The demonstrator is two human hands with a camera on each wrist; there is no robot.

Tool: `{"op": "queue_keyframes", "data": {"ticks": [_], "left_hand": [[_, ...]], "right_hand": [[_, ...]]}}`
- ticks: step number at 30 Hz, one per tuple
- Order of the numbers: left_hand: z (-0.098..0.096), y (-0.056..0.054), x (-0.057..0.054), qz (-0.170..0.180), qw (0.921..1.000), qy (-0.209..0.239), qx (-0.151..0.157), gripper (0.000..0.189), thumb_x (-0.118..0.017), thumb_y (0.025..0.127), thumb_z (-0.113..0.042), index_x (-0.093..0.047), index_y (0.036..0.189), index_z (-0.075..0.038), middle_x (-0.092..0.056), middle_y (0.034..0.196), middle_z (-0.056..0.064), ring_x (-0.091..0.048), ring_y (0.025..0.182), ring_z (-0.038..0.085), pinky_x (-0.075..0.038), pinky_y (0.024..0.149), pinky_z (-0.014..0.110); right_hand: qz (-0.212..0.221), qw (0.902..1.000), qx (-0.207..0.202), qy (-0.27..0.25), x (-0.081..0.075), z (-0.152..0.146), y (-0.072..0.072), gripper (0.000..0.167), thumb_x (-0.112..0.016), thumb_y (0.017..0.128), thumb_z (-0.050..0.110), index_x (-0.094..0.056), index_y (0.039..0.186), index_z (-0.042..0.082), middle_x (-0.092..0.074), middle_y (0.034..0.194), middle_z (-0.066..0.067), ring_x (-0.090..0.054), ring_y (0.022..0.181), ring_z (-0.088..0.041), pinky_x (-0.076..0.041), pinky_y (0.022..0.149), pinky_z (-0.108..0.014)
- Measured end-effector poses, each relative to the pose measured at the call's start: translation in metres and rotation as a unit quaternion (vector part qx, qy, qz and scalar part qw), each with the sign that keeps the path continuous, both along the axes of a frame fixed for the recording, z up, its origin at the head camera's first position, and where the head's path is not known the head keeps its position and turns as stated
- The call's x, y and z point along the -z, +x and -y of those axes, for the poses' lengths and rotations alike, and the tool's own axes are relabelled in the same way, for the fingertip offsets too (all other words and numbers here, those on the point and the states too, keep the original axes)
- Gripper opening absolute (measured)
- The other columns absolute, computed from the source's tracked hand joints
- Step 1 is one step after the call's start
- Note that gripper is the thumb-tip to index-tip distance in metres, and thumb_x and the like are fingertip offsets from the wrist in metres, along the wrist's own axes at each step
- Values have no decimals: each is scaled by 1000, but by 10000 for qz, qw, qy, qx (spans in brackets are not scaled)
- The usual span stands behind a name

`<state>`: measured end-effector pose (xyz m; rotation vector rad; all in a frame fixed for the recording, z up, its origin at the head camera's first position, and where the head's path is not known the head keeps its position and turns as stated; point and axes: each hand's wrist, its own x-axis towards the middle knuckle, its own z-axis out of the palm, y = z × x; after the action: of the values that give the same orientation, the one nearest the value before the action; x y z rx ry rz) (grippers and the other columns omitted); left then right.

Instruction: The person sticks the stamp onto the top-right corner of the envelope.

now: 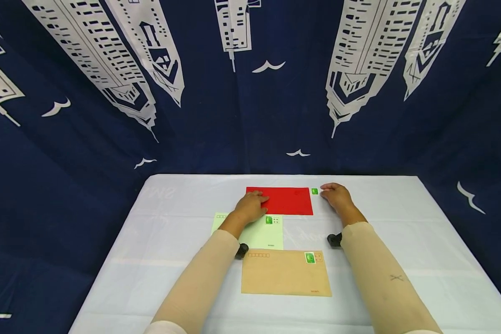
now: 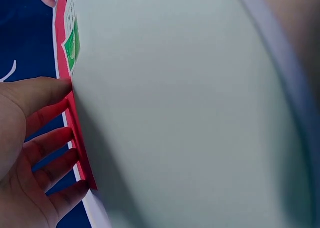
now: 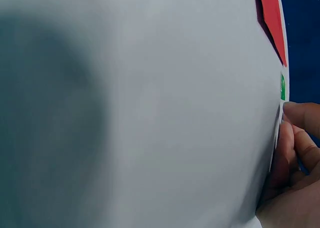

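Observation:
My left hand (image 1: 251, 207) rests on the left part of a red envelope (image 1: 291, 201), its fingers spread; in the left wrist view the fingertips touch the red paper (image 2: 80, 133). Just right of the envelope lies a small green stamp (image 1: 315, 191) with a white border. Beside that stamp is my right hand (image 1: 337, 196), its thumb and forefinger a little apart from it. The right wrist view shows the stamp (image 3: 283, 87) flat on the table, near the thumb, with the other fingers loosely bent.
A pale green envelope (image 1: 254, 236) with a green stamp lies below the red one, partly under my left arm. Nearer me is a brown envelope (image 1: 285, 273), also stamped. A white cloth covers the table (image 1: 401, 222); a dark blue printed curtain (image 1: 242, 116) hangs behind it.

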<state>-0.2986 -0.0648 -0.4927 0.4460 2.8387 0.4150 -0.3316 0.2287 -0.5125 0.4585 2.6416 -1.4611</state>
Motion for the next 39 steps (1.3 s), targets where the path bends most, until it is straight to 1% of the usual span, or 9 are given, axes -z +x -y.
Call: {"op": "queue_keyframes", "data": {"ticks": [5,7,12,16,20,25,30,35,39], "left_hand": [[0,0,0,41,10000,-26,-10,50,-58,102,-31,-51,150,-21,-40,162,3,-31,154,27,-27,127,40],[1,0,0,70,10000,-17,-11,50,-58,102,-31,-50,150,-22,-39,163,3,-30,154,26,-27,127,39],[1,1,0,55,10000,-9,10,49,-58,102,-31,-51,150,-21,-40,163,3,-30,154,26,-27,127,40],[1,2,-1,40,10000,-28,44,50,-58,102,-31,-50,150,-20,-40,163,3,-29,155,24,-24,128,39],[2,2,-1,104,9999,-31,34,50,-57,103,-31,-49,151,-21,-38,164,3,-26,156,22,-21,129,39],[1,1,2,132,9999,-66,-9,51,-57,103,-32,-49,152,-23,-37,164,1,-27,156,23,-22,128,40],[1,1,3,92,9999,-90,4,50,-57,103,-32,-48,152,-23,-38,164,2,-27,156,25,-24,128,40],[2,1,3,94,9999,-94,22,51,-56,103,-32,-47,152,-23,-37,164,2,-26,156,24,-22,128,40],[2,2,3,94,9999,-43,19,51,-56,103,-32,-47,152,-23,-36,164,2,-26,156,24,-22,129,40]], "right_hand": [[-42,10000,-73,35,2,3,0,36,-62,95,10,-61,130,1,-55,95,-2,-50,92,-18,-41,78,-24],[-3,10000,-49,46,2,4,0,36,-62,95,11,-61,130,1,-53,95,-1,-50,92,-18,-41,78,-24],[94,9999,-40,93,3,5,-2,36,-62,97,15,-60,131,3,-53,101,-5,-50,99,-22,-41,80,-26],[90,9998,-67,157,3,6,-3,36,-63,97,15,-58,130,3,-51,99,-5,-48,94,-21,-40,78,-26],[107,9995,-38,299,0,9,-2,36,-64,96,15,-59,129,3,-49,97,-5,-47,92,-21,-39,76,-27],[156,9989,15,443,-1,10,-2,35,-65,95,16,-60,128,4,-49,98,-5,-47,95,-23,-38,77,-28],[159,9991,43,400,-1,10,-1,34,-65,95,16,-61,126,3,-50,95,-4,-47,92,-21,-38,76,-28],[127,9993,62,332,-3,12,0,32,-66,95,14,-62,123,1,-52,91,-4,-48,89,-21,-39,74,-26],[142,9993,69,328,-1,11,-1,30,-66,95,15,-62,121,1,-54,90,-3,-49,89,-20,-40,73,-26]]}}
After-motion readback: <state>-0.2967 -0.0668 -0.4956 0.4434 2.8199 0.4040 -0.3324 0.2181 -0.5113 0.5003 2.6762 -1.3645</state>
